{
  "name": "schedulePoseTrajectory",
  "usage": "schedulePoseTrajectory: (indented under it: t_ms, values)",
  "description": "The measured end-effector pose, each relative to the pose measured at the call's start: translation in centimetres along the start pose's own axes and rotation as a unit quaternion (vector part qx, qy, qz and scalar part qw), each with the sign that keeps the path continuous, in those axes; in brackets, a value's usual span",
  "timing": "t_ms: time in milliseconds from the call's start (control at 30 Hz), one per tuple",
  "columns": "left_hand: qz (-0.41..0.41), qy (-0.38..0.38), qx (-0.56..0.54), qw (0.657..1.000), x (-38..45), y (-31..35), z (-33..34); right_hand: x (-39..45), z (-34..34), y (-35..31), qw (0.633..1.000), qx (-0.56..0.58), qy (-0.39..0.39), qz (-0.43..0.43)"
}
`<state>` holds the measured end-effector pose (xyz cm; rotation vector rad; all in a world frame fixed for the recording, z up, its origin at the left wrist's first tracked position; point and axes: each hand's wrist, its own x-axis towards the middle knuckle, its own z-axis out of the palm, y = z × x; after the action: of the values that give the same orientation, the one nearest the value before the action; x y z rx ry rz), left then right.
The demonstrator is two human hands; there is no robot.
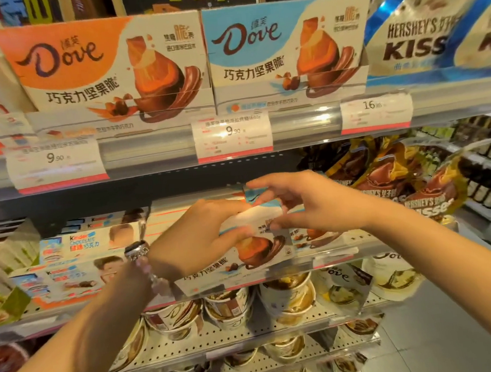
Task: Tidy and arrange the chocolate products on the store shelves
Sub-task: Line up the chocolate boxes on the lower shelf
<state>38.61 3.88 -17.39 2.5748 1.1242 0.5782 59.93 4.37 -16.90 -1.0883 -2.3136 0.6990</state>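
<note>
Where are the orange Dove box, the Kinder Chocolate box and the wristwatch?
Orange Dove cardboard box (67, 57): head view, logo panel.
White Kinder Chocolate box (84, 242): head view, front label.
Silver wristwatch (137, 250): head view, its face.

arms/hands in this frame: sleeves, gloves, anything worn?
Both forearms bare, no sleeves showing, no gloves. Left hand: a silvery watch at the wrist, with a pale pink bead bracelet just behind it. Right hand: nothing worn on wrist or fingers that shows.

1. A shop aisle; tiered metal shelves (156, 151) stacked with boxed and bagged chocolate.
2. Printed price tags (232, 136) in clear rail strips; 9.90 and 16 legible.
</note>
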Motion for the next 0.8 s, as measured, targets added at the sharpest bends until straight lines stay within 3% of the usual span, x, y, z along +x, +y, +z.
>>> schedulePoseTrajectory:
  t_ms: [133,267,533,800]
  values:
    - [-0.057,-0.005,-0.048,0.997,0.9,0.2,0.4,-1.7,-1.3,1.0,0.999,-0.024,0.020,0.000]
    - [-0.082,-0.072,-0.064,0.992,0.8,-0.3,0.1,-3.7,-3.1,3.1,0.998,0.016,0.044,0.029]
    - [-0.066,0.015,-0.080,0.994,3.2,0.1,2.0,-5.5,-6.4,7.2,0.996,0.008,0.076,0.050]
    - [-0.066,0.054,-0.085,0.993,5.7,-0.1,4.5,-6.3,-6.5,10.6,0.991,0.015,0.109,0.072]
